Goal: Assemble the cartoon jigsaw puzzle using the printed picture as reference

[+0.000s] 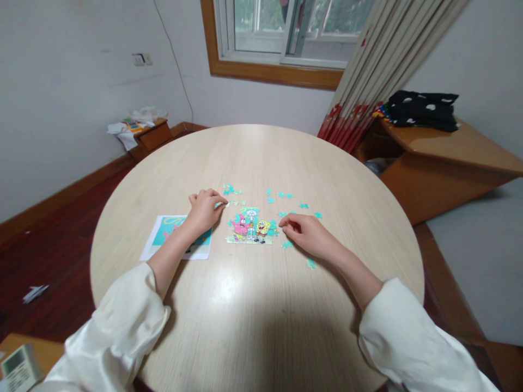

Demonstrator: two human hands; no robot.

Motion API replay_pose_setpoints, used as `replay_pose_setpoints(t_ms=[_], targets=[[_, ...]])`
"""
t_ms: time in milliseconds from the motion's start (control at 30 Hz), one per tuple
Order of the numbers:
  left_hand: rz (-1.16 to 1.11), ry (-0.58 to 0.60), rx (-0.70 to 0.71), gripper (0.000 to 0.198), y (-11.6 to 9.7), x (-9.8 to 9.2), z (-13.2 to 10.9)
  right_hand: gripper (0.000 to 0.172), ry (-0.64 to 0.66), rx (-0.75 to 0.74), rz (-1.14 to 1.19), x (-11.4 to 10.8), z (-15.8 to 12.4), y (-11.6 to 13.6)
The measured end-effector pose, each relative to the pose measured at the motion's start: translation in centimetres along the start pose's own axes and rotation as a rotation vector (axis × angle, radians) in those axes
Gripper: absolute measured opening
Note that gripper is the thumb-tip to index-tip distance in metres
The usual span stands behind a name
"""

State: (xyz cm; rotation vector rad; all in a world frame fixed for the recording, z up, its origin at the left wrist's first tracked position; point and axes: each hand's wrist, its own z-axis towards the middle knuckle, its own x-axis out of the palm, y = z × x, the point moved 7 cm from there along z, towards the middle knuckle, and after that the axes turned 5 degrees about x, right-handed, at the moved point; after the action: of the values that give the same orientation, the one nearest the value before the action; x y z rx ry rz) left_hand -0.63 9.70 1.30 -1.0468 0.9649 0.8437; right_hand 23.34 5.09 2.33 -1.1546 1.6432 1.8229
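Observation:
A partly built cartoon jigsaw puzzle point(251, 228) lies in the middle of the round wooden table point(253, 158). My left hand point(204, 209) rests just left of it, fingers curled and pinching a small teal piece point(221, 204) at its tips. My right hand point(304, 231) sits to the right of the puzzle, fingers curled, fingertips touching the puzzle's right edge; what they hold is hidden. Several loose teal pieces point(286, 195) lie scattered behind and to the right of the puzzle.
A printed reference picture point(163, 239) lies under my left wrist. Beyond the table are a window, a curtain point(368, 81), a wooden bench with dark folded cloth point(423, 111), and a small cabinet with papers point(141, 130). A remote-like device point(18, 370) sits bottom left.

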Motion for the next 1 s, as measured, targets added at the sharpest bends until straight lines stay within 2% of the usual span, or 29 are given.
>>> replay_pose_setpoints(t_ms=[367,567,833,1000], targets=[[0.043,-0.058,0.069,0.032,-0.4,0.4,0.0,0.019,0.006,-0.005,0.000,0.1,0.0,-0.1],[0.159,-0.014,0.172,0.031,-1.6,0.8,-0.2,0.019,0.003,0.001,0.004,0.0,-0.1,0.0],[0.123,-0.040,0.151,0.028,-0.9,0.4,0.1,0.019,-0.002,-0.004,0.003,0.0,0.0,0.1],[0.070,-0.046,0.139,0.030,-1.3,0.4,0.1,0.019,0.001,0.003,0.001,0.0,0.0,0.0]])
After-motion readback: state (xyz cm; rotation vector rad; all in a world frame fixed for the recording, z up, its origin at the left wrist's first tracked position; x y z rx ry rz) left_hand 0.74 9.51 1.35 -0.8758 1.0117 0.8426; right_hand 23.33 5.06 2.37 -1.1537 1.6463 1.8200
